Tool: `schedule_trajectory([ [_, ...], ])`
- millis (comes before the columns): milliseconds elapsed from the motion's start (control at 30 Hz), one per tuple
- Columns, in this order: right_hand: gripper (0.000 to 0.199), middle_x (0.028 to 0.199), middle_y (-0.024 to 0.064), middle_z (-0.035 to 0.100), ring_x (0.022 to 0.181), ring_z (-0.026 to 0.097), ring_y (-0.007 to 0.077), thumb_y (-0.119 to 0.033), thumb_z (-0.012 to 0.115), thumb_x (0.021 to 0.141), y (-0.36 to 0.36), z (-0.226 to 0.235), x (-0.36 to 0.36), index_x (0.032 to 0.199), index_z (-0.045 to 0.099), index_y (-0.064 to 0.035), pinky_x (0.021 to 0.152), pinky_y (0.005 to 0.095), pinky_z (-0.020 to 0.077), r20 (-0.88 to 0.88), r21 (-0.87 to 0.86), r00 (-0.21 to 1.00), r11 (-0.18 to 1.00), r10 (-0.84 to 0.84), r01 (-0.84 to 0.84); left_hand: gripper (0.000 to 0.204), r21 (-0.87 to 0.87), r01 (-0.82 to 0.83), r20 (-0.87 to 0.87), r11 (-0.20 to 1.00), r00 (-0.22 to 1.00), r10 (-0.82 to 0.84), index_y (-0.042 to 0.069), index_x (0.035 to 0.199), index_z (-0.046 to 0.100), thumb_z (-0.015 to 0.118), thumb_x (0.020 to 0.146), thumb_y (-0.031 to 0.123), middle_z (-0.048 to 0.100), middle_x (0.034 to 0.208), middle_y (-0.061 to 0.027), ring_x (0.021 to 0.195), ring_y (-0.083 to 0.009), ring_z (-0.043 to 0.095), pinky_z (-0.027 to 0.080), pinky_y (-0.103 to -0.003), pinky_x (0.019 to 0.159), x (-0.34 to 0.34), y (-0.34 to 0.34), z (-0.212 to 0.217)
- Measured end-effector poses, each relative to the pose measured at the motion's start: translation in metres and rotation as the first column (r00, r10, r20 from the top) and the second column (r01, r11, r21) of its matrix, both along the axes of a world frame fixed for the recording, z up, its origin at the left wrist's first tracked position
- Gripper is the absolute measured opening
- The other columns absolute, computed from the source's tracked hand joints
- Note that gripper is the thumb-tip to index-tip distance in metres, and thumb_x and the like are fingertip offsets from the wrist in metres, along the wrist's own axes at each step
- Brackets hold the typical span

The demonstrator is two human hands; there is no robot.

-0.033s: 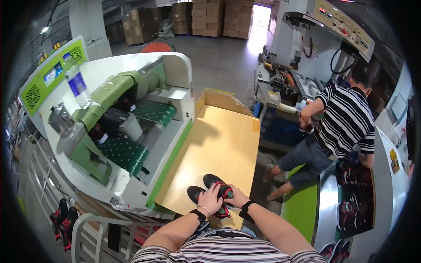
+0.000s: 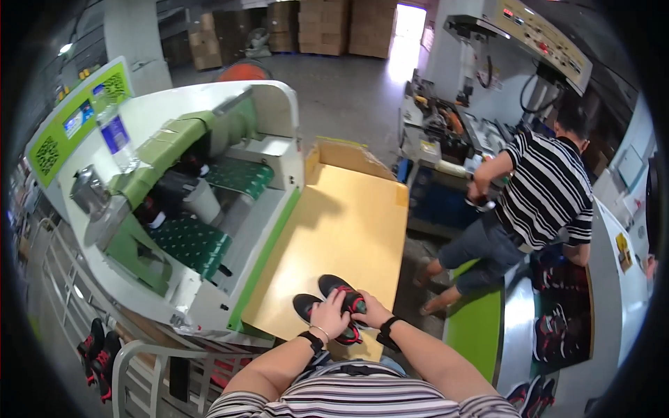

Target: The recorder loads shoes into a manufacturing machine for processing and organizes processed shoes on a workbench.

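Observation:
A pair of black sneakers with red trim lies on the pale wooden board in front of me. My left hand (image 2: 330,318) is closed on the right-hand sneaker (image 2: 333,284), its fingers reaching across the shoe's opening. From the other side, my right hand (image 2: 374,311) grips the same sneaker near its heel. Beside it, and partly covered by my left hand, is the other sneaker (image 2: 304,304). Both thumbs and the fingertips around the shoe are partly hidden. Under the shoes, the board (image 2: 341,230) stretches away from me.
Left of the board stands a white and green machine (image 2: 286,111) with dark green belts and shoes inside. A bottle (image 2: 115,132) and metal cup (image 2: 89,188) sit on it. At right, a co-worker (image 2: 543,188) stands by another machine. Sneakers (image 2: 550,334) fill a rack there; more hang at left.
The whole view has shifted slightly, so the surroundings sit a little further left. My hands stay on the sneakers. The co-worker's forward hand has moved slightly.

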State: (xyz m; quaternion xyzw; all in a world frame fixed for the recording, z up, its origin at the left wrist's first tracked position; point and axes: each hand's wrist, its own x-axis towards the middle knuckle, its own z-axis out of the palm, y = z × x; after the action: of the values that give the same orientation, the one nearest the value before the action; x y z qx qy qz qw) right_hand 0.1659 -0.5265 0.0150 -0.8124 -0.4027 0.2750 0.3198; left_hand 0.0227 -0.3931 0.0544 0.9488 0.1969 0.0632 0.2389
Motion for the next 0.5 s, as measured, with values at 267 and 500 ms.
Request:
schedule_trajectory([
  [267, 0.085, 0.130, 0.0254, 0.054, 0.119, 0.053, 0.0433, -0.029, 0.080, 0.076, 0.004, 0.008, 0.001, 0.146, 0.035, -0.0117, 0.102, 0.0474, 0.0442, 0.024, -0.009, 0.999, 0.999, -0.038, 0.039, 0.064, -0.043, -0.017, -0.017, 0.999, 1.000, 0.016, 0.007, 0.140, 0.045, 0.063, 0.082, 0.029, 0.045, 0.146, -0.0172, 0.117, -0.0340, 0.057, 0.039, -0.048, 0.099, 0.008, 0.006, 0.009],
  [500, 0.084, 0.130, 0.0288, 0.051, 0.123, 0.050, 0.0426, -0.025, 0.080, 0.076, 0.002, 0.019, -0.004, 0.144, 0.035, -0.0054, 0.105, 0.0431, 0.0417, -0.036, -0.019, 0.999, 0.999, -0.033, 0.032, 0.063, -0.038, -0.034, 0.012, 0.999, 0.999, 0.035, 0.009, 0.141, 0.045, 0.063, 0.084, 0.029, 0.046, 0.145, -0.0167, 0.117, -0.0337, 0.057, 0.039, -0.050, 0.100, 0.003, 0.003, 0.003],
])
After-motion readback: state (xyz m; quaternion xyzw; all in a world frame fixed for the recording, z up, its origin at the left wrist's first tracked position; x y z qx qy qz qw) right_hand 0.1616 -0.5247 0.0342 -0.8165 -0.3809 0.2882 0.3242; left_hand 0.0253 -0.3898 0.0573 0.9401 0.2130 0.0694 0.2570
